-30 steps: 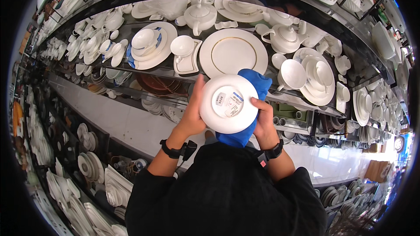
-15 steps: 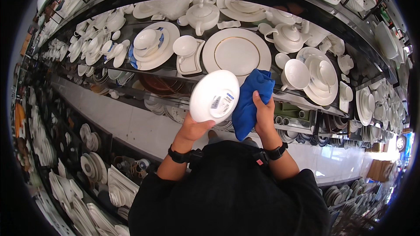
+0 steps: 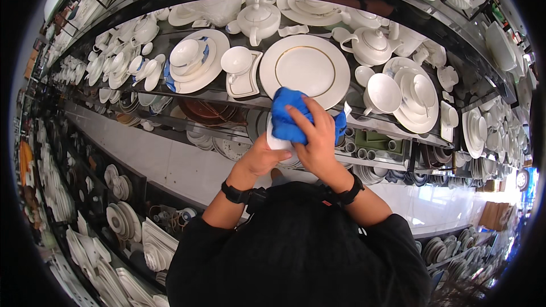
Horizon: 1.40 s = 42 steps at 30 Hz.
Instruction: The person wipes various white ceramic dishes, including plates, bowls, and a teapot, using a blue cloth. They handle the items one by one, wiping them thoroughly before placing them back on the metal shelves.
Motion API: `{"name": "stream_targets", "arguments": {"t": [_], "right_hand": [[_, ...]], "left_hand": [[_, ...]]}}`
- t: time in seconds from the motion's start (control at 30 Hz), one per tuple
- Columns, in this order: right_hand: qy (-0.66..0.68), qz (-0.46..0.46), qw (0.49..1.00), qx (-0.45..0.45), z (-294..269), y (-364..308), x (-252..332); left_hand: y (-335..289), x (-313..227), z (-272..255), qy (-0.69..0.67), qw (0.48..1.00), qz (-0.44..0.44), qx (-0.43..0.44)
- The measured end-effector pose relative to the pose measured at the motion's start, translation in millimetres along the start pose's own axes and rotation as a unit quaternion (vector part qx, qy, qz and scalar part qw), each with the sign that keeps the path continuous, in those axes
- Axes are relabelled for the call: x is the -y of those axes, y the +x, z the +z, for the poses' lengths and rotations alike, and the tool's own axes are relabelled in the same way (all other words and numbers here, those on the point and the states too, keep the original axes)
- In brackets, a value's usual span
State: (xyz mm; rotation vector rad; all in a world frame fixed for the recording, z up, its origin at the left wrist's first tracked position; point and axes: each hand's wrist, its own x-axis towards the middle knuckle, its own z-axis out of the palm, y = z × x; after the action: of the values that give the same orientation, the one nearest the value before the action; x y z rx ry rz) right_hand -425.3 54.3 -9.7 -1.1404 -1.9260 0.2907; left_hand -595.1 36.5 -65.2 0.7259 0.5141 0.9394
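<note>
Closed around the lower edge of a small white dish [image 3: 276, 141], my left hand [image 3: 259, 156] holds it up in front of the shelf. A crumpled blue cloth [image 3: 289, 118] covers most of that dish, so its shape is largely hidden. My right hand [image 3: 318, 139] grips the cloth and presses it against the dish, fingers bent over the top. Part of the cloth hangs out to the right of this hand. Just beyond both hands, a large white plate with a gold ring [image 3: 304, 71] lies on the shelf.
Left of the ringed plate sit a white cup [image 3: 236, 59] and a blue-patterned plate stack [image 3: 199, 71]. To its right are a teapot [image 3: 371, 45], another cup [image 3: 382, 94] and stacked plates [image 3: 424, 115]. A lower shelf holds a green tray [image 3: 382, 141]. Dish racks stand behind me.
The dish has turned and no longer shows its labelled underside. My right hand has brought the blue cloth left onto the dish, and both hands are now close together.
</note>
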Motion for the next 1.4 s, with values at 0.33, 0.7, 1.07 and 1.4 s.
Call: {"name": "stream_targets", "arguments": {"t": [0.33,0.7,1.07,1.4], "right_hand": [[-0.04,-0.17,0.981,0.084,-6,-9,21],[0.25,0.107,0.955,-0.117,18,-23,-24],[0.635,0.394,0.662,-0.058,-20,4,-24],[0.52,0.384,0.737,-0.199,-98,-15,-44]], "left_hand": [[-5,-27,-5,-0.209,0.973,0.097,-0.007],[-4,-24,6,-0.108,0.976,0.182,-0.048],[1,-95,32,0.758,0.603,0.161,0.19],[62,-79,64,0.709,0.628,0.316,0.053]]}}
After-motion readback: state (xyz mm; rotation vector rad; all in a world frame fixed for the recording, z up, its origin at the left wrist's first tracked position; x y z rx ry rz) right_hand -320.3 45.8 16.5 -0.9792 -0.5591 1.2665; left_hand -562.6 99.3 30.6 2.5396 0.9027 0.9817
